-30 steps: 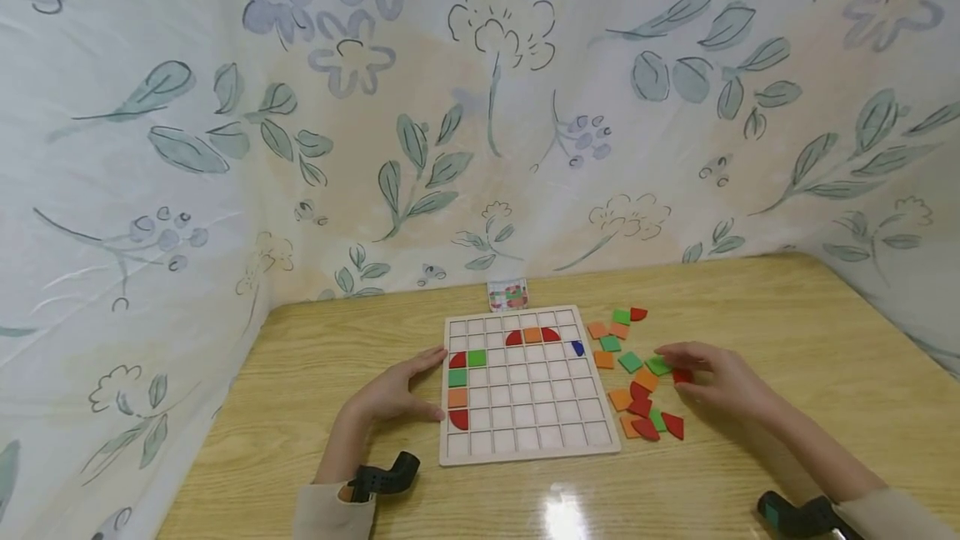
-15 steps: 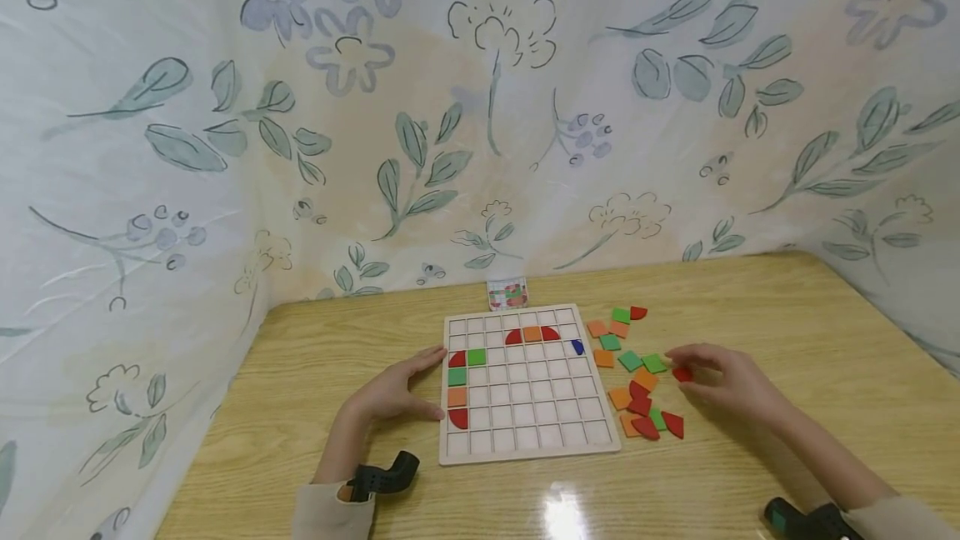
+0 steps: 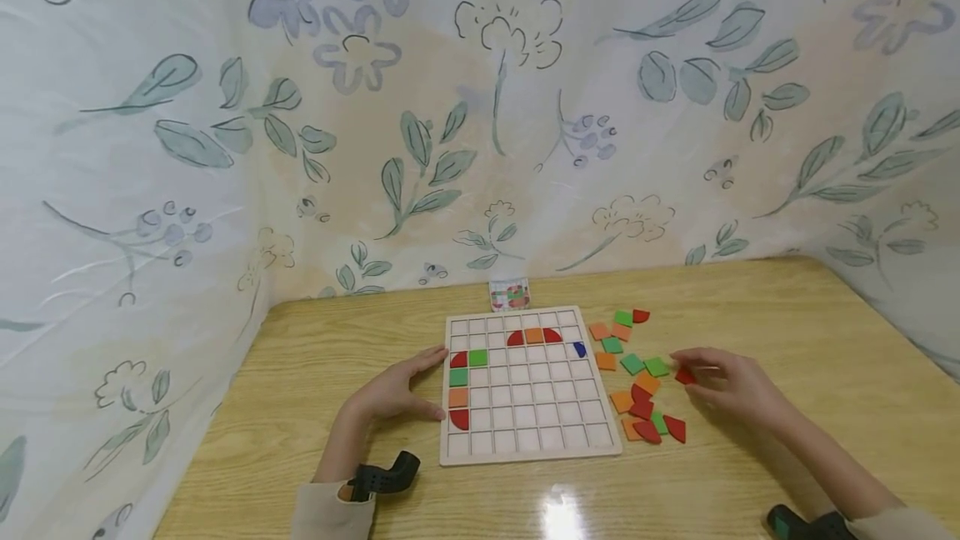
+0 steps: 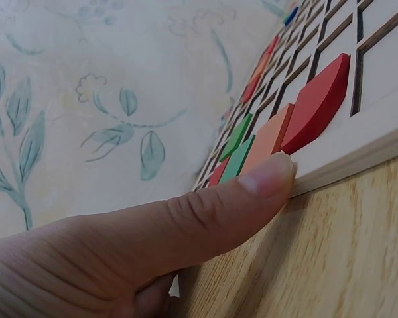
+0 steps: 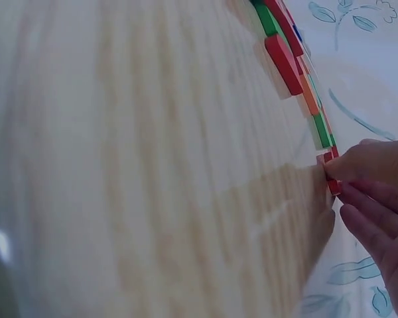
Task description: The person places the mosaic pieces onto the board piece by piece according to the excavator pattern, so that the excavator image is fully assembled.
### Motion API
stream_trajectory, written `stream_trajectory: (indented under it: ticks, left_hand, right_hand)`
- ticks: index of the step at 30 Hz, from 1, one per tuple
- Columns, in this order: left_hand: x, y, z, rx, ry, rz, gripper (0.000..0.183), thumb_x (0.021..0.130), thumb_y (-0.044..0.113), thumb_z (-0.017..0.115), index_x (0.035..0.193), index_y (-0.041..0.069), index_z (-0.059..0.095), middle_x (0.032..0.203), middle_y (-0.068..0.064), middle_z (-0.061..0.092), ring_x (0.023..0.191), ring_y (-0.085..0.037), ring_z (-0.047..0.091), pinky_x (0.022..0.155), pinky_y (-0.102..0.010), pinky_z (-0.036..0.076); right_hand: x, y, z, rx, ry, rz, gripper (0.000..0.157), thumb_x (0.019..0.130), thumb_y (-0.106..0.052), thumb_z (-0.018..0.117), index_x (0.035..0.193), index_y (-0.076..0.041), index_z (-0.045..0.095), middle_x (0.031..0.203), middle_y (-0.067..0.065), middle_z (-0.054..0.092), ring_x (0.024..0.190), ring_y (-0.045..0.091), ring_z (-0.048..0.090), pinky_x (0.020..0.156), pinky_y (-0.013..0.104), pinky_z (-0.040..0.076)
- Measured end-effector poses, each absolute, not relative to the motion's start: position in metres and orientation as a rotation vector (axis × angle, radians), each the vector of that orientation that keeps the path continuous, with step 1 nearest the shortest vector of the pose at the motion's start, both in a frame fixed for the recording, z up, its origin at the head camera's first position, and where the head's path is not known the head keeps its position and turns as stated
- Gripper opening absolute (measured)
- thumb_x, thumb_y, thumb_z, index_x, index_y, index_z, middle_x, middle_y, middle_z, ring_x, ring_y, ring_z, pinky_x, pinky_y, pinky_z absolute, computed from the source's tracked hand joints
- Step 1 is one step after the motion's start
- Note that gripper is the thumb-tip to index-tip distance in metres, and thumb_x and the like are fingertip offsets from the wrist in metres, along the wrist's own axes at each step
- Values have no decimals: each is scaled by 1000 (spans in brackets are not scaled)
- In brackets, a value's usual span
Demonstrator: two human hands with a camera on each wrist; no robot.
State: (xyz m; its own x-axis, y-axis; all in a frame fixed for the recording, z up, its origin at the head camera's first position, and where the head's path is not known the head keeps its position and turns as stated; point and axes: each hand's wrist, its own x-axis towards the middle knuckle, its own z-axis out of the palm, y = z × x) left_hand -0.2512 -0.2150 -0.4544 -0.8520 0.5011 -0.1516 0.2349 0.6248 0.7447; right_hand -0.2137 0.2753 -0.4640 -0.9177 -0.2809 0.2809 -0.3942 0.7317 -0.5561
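A wooden grid board [image 3: 528, 441] lies on the table, with red, orange, green and salmon pieces in its left column and upper rows. One blue piece [image 3: 579, 349] sits near its right edge. My left hand [image 3: 390, 391] rests against the board's left edge, thumb and fingers spread; in the left wrist view the thumb [image 4: 205, 215] touches the rim below a red quarter-round piece [image 4: 318, 103]. To the right of the loose pieces, my right hand [image 3: 731, 382] pinches a red piece [image 3: 685, 375]. The right wrist view shows that red piece [image 5: 333, 184] at the thumb tip.
Several loose green, orange and red tiles [image 3: 648, 383] lie scattered beside the board's right edge, some overlapping. Behind the board a small pattern card [image 3: 509, 295] stands near the floral curtain [image 3: 420, 215]. The wooden table [image 3: 345, 307] extends on both sides.
My right hand has drawn back slightly to the right, away from a green tile, keeping the red piece at its fingers. The left hand and the board stay in place.
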Motion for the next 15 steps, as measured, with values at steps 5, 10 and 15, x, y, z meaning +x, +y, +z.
stream_trajectory:
  ticks: [5,10,15]
  left_hand:
    - [-251,-215,-454,586,2507,1070,92,66,34,82,144,20,34,152,-1,25,140,-28,16,110,-53,19]
    - [-251,-215,-455,583,2512,1060,92,67,35,82,144,21,34,152,-1,25,140,-29,16,109,-54,18]
    - [-250,-215,-455,583,2512,1063,92,67,34,82,144,21,34,152,-1,25,140,-28,15,110,-54,18]
  right_hand:
    - [-213,277,-464,572,-2776,872,44,69,-2,77,111,-7,65,99,0,68,93,0,59,77,18,51]
    - [-212,282,-459,639,-2835,859,46,69,-1,75,113,-9,65,106,2,67,99,-4,56,78,17,50]
    - [-215,286,-456,740,-2836,913,47,72,-1,74,117,-5,62,111,10,66,101,-5,56,76,23,54]
